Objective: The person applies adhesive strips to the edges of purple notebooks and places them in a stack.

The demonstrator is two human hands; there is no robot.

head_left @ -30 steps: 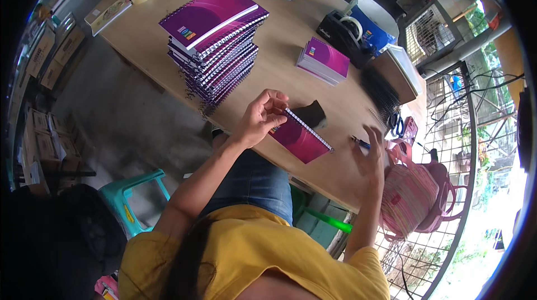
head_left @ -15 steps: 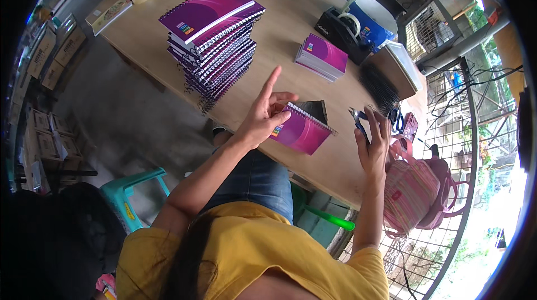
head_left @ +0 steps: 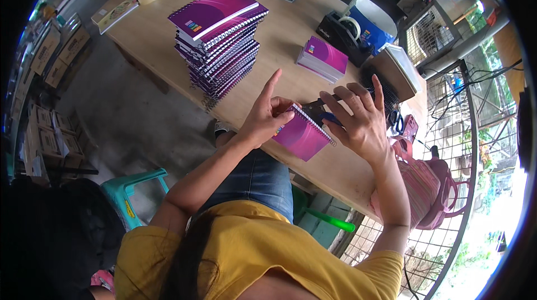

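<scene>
My left hand (head_left: 265,118) pinches a purple spiral notebook (head_left: 305,139) at its upper left corner, index finger stretched out. The notebook hangs tilted over the table's front edge, its wire coil along the upper side and a coil end sticking out at the right. In my right hand (head_left: 358,121) is a pair of pliers with blue handles (head_left: 330,117), close behind the coil. Their jaws lie near the coil's left part, partly hidden; whether they touch the wire I cannot tell.
A tall stack of purple spiral notebooks (head_left: 221,48) stands at left on the table (head_left: 279,37). Beyond my hands are a small stack of purple booklets (head_left: 323,59) and a black tape dispenser (head_left: 342,37). Blue-handled scissors (head_left: 396,122) and a pink bag (head_left: 417,188) are at right.
My right hand has moved left from the table's right side to the notebook, bringing the pliers up to the coil. My left hand still holds the notebook in about the same place.
</scene>
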